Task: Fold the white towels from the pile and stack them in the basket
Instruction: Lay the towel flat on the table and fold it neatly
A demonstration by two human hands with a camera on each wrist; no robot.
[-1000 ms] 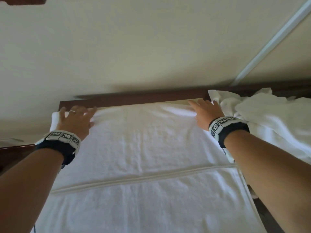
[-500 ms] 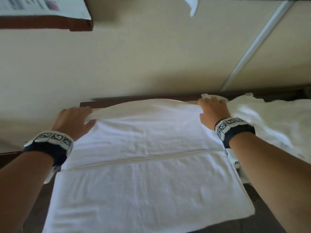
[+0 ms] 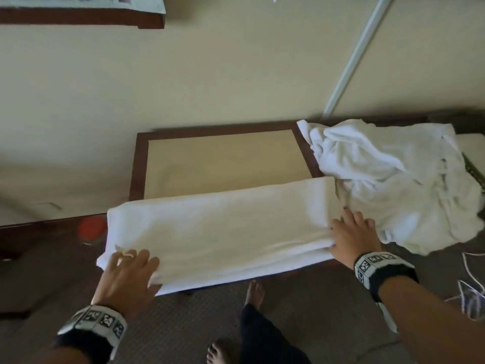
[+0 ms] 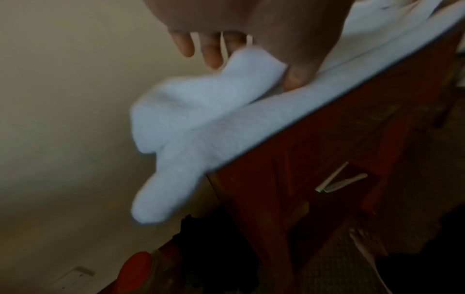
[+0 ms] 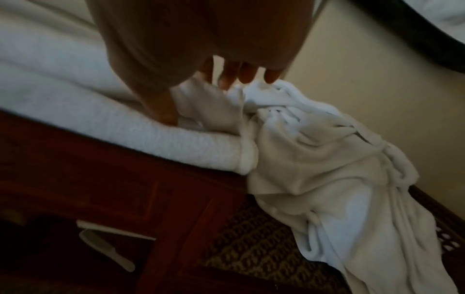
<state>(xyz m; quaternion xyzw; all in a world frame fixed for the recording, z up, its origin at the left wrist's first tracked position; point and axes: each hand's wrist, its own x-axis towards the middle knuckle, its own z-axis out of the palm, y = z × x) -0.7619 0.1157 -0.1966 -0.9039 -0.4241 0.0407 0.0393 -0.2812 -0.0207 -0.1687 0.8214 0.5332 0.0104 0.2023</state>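
Note:
A white towel (image 3: 223, 227), folded in half, lies across the near part of the table (image 3: 223, 158), its near edge over the front. My left hand (image 3: 131, 261) rests on its near left corner with fingers spread straight; in the left wrist view the left hand (image 4: 226, 49) has the thumb against the towel (image 4: 201, 111), whose corner hangs off the table. My right hand (image 3: 351, 232) lies flat on the near right corner. In the right wrist view the right hand (image 5: 201, 83) touches the towel (image 5: 88, 111) beside the pile (image 5: 327, 179). The crumpled pile of white towels (image 3: 393, 185) sits at the right.
The far half of the beige table top is bare, against a cream wall. A red-lidded object (image 3: 91, 229) stands low at the left. My bare foot (image 3: 254, 290) is on the carpet below the table, and loose cords (image 3: 469, 292) lie on the floor at right. A woven edge (image 5: 447, 238) shows under the pile.
Both hands carried the towel's far edge toward me and laid it on the near edge, folding it in half. The far table top is now uncovered.

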